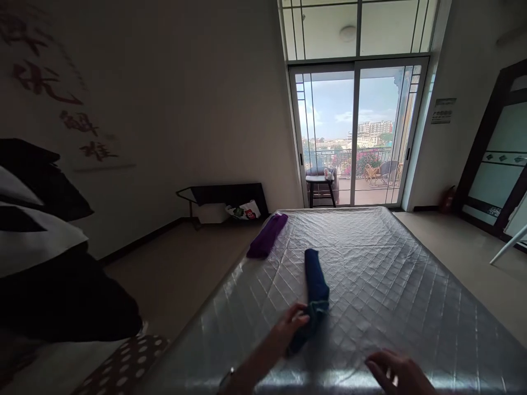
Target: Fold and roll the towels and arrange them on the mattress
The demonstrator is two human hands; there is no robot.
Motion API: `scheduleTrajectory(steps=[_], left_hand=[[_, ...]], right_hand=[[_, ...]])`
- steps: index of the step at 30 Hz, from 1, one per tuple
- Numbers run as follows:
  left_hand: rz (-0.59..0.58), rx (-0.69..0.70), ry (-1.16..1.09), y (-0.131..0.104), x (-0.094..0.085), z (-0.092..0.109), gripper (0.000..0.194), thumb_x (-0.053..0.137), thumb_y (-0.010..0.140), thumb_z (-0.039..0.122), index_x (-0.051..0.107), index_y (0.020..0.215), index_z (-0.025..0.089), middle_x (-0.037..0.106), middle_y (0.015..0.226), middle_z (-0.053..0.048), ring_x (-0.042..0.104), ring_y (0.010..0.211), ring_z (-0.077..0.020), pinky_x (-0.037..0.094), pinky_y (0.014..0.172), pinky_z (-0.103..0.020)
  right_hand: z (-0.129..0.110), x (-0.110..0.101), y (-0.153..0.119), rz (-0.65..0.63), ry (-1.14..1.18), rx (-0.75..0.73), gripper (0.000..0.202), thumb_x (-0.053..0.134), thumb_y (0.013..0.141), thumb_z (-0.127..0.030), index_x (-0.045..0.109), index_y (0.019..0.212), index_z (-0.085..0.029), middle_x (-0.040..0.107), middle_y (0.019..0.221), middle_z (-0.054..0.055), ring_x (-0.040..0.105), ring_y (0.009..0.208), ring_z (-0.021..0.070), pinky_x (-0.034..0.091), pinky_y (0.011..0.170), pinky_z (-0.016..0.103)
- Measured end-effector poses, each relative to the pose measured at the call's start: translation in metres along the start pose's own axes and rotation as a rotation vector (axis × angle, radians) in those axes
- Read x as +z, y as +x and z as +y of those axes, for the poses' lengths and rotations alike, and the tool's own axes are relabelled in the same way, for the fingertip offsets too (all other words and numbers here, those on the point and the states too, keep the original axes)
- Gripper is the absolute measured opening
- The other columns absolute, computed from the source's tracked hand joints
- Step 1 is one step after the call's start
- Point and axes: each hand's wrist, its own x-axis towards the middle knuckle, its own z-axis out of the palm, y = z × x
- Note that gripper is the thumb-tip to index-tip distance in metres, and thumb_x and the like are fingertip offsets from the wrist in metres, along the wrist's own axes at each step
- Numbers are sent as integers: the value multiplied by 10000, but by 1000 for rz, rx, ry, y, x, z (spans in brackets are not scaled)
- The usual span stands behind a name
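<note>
Both hands half-curled: left (291, 323) at blue cloth (316, 282), grip unclear; right (395, 370) empty. Red wall writing (45, 82): 解难.

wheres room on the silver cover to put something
Bare: right of the blue cloth, beyond the right hand, to the edge of the silver cover; also its far end, right of the purple cloth. Crowded: around the left hand and blue cloth.

left forearm (256, 362) slants inward from below; left hand (291, 325) extended, fingers (293, 311) bent. right hand (396, 368) lower, well apart from left, fingers loosely curled, gap visible.
</note>
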Motion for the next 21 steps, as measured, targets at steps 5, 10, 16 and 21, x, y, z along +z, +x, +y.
scheduleTrajectory(steps=[5,10,16,21], left_hand=[[-95,173,123,-74,57,-8,536,628,769,736,653,935,227,630,770,1,563,694,-141,447,654,-254],[-65,304,393,-114,56,22,414,631,825,638,706,964,255,699,956,-50,606,891,-211,492,788,-289],[-109,256,450,-117,60,42,476,490,884,665,653,828,221,547,520,31,491,454,-131,367,433,-239],[410,436,381,-116,22,101,544,474,793,750,569,764,216,492,501,51,465,404,-124,347,401,-237]], right_hand=[[-66,34,14,-136,115,-13,316,585,878,-530,617,858,-216,679,732,5,590,649,149,426,577,234],[-83,30,6,-125,207,-24,402,597,878,-586,526,761,-209,563,638,-28,498,611,121,375,556,238],[-87,11,-9,-192,558,-36,522,654,789,-707,462,762,-223,524,641,-44,527,564,118,452,550,260],[-79,-51,-3,220,358,-82,465,602,837,-667,474,752,-228,553,658,-16,577,586,159,507,567,315]])
